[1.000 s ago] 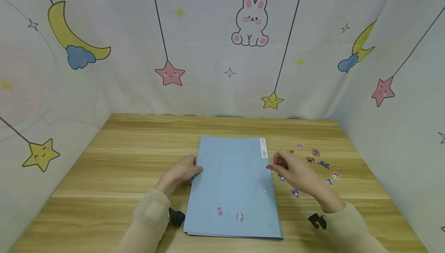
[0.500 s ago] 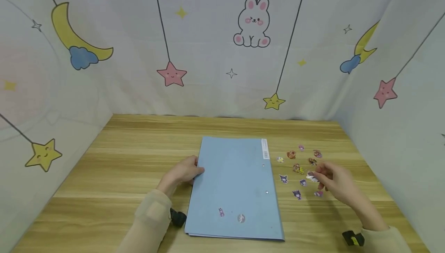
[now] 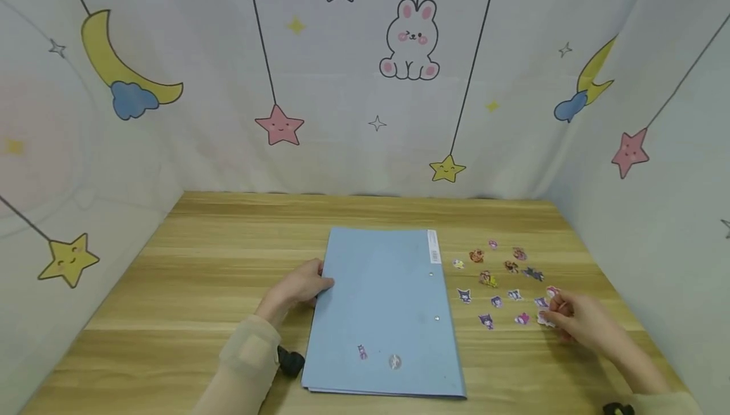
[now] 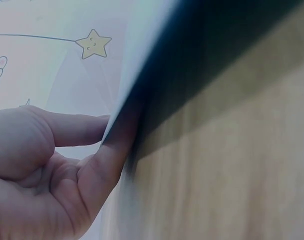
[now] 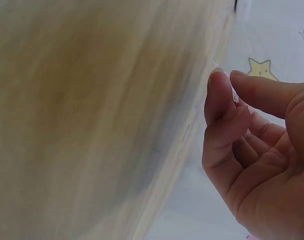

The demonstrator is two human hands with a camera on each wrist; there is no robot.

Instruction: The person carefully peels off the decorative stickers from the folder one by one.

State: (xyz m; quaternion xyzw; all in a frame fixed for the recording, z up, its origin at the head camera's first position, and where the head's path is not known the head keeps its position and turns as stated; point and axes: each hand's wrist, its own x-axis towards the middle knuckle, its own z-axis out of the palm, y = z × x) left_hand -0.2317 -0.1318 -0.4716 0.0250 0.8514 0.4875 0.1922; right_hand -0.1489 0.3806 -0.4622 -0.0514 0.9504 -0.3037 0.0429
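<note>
A light blue folder (image 3: 379, 310) lies on the table with a small sticker (image 3: 362, 351) and a round clear sticker (image 3: 395, 362) near its front edge. My left hand (image 3: 299, 283) grips the folder's left edge, thumb on top and fingers underneath. The left wrist view shows that edge between the thumb (image 4: 79, 129) and fingers, lifted off the wood. On the right, my right hand (image 3: 587, 321) pinches a small white-edged sticker (image 3: 545, 319) between thumb and fingertips. Only a thin clear edge of that sticker (image 5: 235, 96) shows in the right wrist view.
Several loose cartoon stickers (image 3: 486, 321) are scattered on the wooden table (image 3: 228, 225) right of the folder. A white label (image 3: 434, 247) and two small studs mark the folder's right side. White printed curtains (image 3: 353, 85) surround the back and sides.
My right hand has moved rightward from the folder's right edge, across the loose stickers to their right side, pinching a sticker. My left hand keeps its grip on the folder.
</note>
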